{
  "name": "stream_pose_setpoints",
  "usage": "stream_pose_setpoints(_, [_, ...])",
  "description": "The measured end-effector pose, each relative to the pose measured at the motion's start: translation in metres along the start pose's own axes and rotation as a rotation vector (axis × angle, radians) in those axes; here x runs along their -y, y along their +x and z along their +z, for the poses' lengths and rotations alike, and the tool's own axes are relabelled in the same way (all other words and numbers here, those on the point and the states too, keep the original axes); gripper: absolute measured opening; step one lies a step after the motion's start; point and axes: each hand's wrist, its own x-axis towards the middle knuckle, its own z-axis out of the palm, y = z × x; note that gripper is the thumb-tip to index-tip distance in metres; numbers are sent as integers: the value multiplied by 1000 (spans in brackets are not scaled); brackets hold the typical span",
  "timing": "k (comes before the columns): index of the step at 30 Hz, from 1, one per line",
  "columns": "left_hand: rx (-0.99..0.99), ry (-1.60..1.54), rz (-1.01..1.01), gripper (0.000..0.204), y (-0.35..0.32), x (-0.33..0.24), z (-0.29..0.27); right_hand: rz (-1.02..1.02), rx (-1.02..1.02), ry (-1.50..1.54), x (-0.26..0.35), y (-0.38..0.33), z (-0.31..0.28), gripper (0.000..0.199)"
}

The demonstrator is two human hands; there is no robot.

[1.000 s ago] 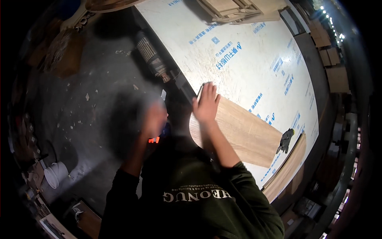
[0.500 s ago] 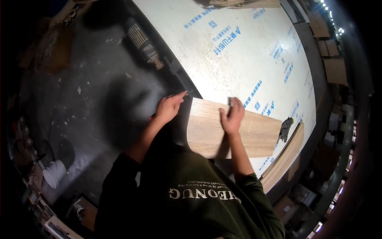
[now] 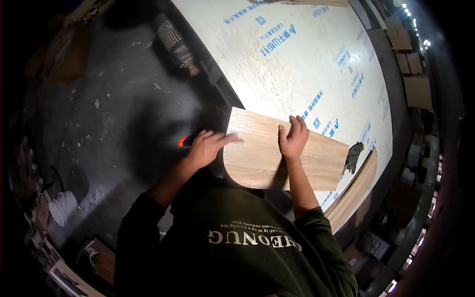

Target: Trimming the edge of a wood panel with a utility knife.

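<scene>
A light wood-grain board [image 3: 257, 148] with a rounded near-left corner lies on the white table, its left end sticking out past the table's edge. My right hand [image 3: 295, 141] rests on top of the board, fingers stretched and slightly apart, their tips at the far edge. At the board's left end is my left hand [image 3: 204, 150], its index finger reaching over the edge and blurred. A dark tool with an orange end [image 3: 184, 141] pokes out behind that hand's fingers; its other end is hidden, so I cannot tell its kind.
The white table top [image 3: 297, 64] carries blue print and some dust. Dark work gloves [image 3: 353, 157] lie at the board's right end, beside long wood strips [image 3: 354, 190]. A ribbed cylindrical object [image 3: 170, 37] is left of the table. A white bucket [image 3: 63, 208] stands on the floor.
The board has shifted slightly left and away from me. My left hand has come down from beyond its far-left corner to its left edge, and the tool's orange end shows more.
</scene>
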Motion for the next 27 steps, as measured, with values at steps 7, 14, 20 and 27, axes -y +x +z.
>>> stream_pose_setpoints(7, [-25,-81,-9,50,-33,-19,6,-33,20,143,-16,-9,-7,62])
stream_pose_setpoints(14, [-284,-24,-72,48,-59,-53,37,-189,203,40,-90,-30,-47,80])
stream_pose_setpoints(20, [134,-46,-23,52,-142,-104,100,-205,185,6,-92,-33,-47,80])
stream_pose_setpoints(27, [-356,34,-412,44,-62,-65,58,-238,306,-58,-89,-35,-53,89])
